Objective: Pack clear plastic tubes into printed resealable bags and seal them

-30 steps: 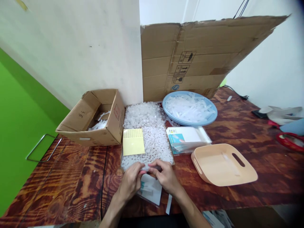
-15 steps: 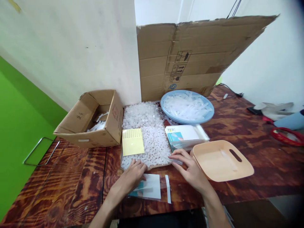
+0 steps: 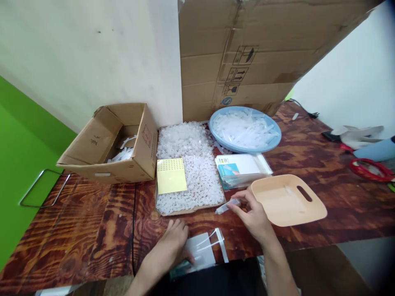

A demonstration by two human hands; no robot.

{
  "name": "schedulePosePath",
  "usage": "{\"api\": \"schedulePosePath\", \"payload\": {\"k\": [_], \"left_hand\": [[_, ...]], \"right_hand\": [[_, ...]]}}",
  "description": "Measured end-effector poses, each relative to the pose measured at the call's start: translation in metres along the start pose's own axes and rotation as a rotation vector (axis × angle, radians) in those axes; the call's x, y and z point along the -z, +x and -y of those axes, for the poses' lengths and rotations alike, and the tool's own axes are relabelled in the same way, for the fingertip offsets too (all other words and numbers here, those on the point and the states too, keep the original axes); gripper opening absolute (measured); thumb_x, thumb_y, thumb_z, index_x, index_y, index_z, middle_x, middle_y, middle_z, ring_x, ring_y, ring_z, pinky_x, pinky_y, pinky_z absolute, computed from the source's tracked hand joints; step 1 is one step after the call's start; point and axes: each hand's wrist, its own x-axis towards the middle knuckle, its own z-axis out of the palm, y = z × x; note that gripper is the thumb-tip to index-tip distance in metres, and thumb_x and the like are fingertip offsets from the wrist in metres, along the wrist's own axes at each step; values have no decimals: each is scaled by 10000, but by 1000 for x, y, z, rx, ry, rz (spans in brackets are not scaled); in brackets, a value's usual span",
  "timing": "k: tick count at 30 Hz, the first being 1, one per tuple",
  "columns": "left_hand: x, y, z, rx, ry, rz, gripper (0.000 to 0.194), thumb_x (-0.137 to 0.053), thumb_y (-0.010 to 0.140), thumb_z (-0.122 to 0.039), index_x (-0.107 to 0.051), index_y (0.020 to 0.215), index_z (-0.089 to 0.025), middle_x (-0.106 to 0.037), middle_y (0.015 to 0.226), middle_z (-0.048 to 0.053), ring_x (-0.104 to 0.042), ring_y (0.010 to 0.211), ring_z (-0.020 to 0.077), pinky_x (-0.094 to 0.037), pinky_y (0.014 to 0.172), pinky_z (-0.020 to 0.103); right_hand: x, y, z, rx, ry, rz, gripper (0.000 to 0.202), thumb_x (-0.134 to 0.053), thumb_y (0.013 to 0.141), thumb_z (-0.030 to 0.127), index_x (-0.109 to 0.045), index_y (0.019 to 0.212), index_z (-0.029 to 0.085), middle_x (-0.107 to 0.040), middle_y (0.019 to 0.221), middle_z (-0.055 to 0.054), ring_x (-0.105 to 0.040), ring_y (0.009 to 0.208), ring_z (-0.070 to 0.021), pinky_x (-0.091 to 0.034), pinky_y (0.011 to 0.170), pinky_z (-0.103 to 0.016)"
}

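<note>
My left hand (image 3: 173, 246) grips a clear plastic bag (image 3: 200, 250) by its left part, thumb on top. A white and teal card shows inside the bag. The bag lies at the table's front edge, its white-edged flap (image 3: 221, 245) standing up a little on the right. Between the thumb and fingertips of my right hand (image 3: 251, 214) is a small translucent plastic tube (image 3: 226, 206) with a narrow tip pointing left. That hand hovers in front of the shallow cardboard tray (image 3: 188, 211), which holds many small white pieces. A yellow sticker sheet (image 3: 171, 181) rests on those pieces.
A beige plastic basket (image 3: 313, 211) stands right of my right hand. Behind it are a stack of bagged cards (image 3: 247, 164) and a blue basin (image 3: 274, 144) of translucent strips. An open cardboard box (image 3: 123, 174) sits left. Red tape (image 3: 370, 169) lies far right.
My left hand has drawn the bag toward the table's front edge, and its flap has lifted. My right hand has brought the tube away from the tray's corner. The view has tipped downward.
</note>
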Motion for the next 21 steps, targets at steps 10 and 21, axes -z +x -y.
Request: {"api": "schedulePosePath", "payload": {"k": [10, 21], "left_hand": [[38, -8, 1, -42, -719, 37, 369, -627, 906, -473, -664, 1161, -209, -694, 1046, 36, -609, 951, 228, -463, 857, 290], [34, 19, -14, 12, -822, -114, 453, -390, 1014, -525, -577, 814, -164, -538, 801, 1, -487, 773, 154, -397, 700, 239]], "right_hand": [[-28, -12, 14, -4, 499, -56, 373, -766, 832, 439, -531, 1056, 255, -725, 787, -31, -623, 513, -175, -527, 496, -306], [-40, -17, 25, 264, 274, 384, 282, -551, 967, 390, -800, 945, 261, -643, 1295, -99, -622, 1167, -299, -479, 1004, -414]]}}
